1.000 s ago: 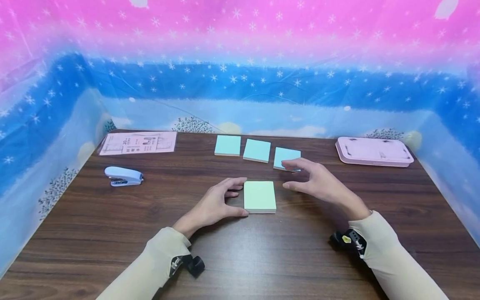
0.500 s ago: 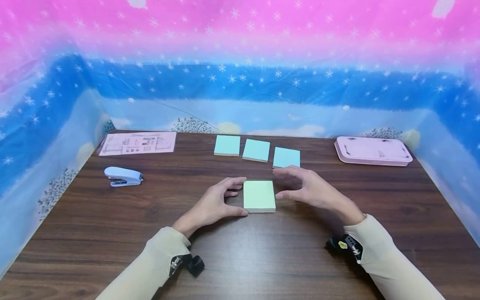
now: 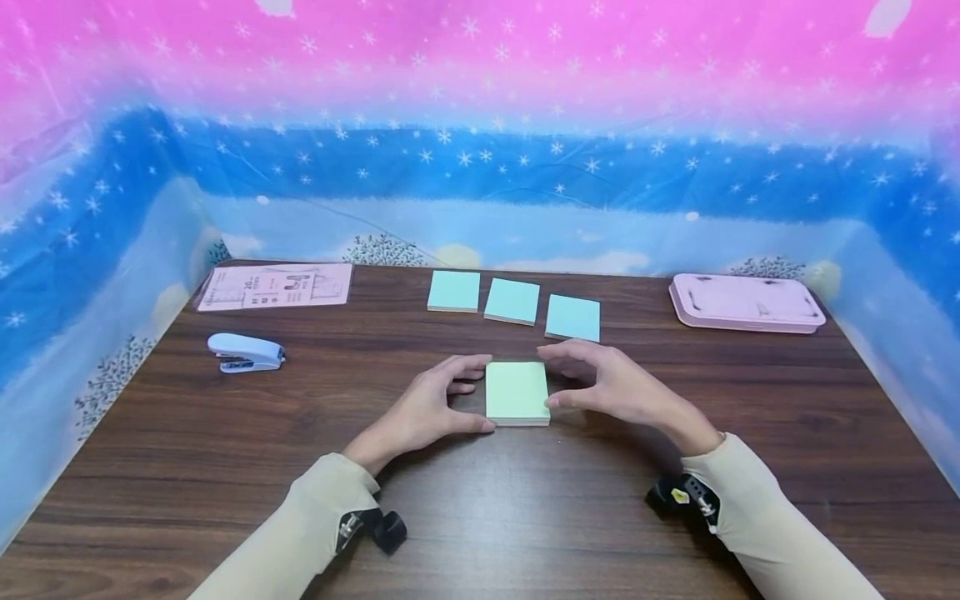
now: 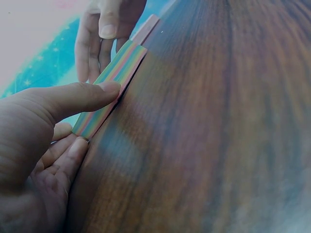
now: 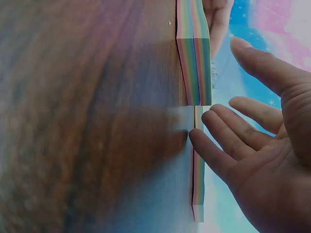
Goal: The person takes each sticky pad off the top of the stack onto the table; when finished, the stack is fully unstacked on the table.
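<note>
**Both hands close on the green pad**

My left hand [image 3: 427, 412] holds the pale green pad of notes [image 3: 517, 392] at its left edge, thumb against the near corner and fingers curled at the far one; the left wrist view shows my thumb [image 4: 82, 97] pressed on the pad's rainbow-striped side. My right hand [image 3: 618, 387] arches at the pad's right edge, fingers loosely spread, fingertips about touching it, gripping nothing. The pad lies flat on the wooden table [image 3: 187, 450]. Beyond it lie three blue note sheets [image 3: 513, 301] in a row. Far left of the pad sits a light blue stapler [image 3: 246, 352]; behind that, a printed sheet [image 3: 276, 286] whose only legible mark is "20". Far right, a pink tray [image 3: 746, 302].
</note>
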`<state>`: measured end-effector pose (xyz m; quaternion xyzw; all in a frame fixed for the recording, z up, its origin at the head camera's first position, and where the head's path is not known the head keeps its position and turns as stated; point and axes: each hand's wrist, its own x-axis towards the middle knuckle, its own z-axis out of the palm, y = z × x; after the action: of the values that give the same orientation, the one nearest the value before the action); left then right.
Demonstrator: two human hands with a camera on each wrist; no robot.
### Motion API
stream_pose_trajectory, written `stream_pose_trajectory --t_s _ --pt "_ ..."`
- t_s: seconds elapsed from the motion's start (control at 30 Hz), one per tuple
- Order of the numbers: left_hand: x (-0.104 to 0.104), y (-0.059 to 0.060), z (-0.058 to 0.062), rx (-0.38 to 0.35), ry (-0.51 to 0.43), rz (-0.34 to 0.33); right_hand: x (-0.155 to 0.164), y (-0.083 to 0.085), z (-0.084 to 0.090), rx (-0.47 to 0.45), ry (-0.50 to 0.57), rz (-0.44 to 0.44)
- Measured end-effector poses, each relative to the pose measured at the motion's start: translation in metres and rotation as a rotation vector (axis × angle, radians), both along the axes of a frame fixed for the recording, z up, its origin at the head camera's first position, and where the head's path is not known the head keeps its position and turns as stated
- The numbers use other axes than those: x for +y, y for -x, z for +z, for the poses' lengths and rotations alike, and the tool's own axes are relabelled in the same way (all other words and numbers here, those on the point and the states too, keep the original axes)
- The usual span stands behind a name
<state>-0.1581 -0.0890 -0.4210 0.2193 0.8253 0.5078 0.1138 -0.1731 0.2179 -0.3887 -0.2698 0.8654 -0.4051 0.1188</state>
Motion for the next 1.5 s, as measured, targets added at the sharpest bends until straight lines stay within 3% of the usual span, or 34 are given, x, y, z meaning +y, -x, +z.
stream_pose_trajectory --t_s 0.77,1.5 --pt "0.0005 -0.0013 0.0018 0.010 0.006 0.000 -0.0028 0.0003 -0.0045 0.021 -0.057 0.073" --pt "0.0010 -0.0014 0.0025 -0.002 0.006 0.009 -0.0045 -0.0003 -0.0077 0.048 -0.089 0.070"
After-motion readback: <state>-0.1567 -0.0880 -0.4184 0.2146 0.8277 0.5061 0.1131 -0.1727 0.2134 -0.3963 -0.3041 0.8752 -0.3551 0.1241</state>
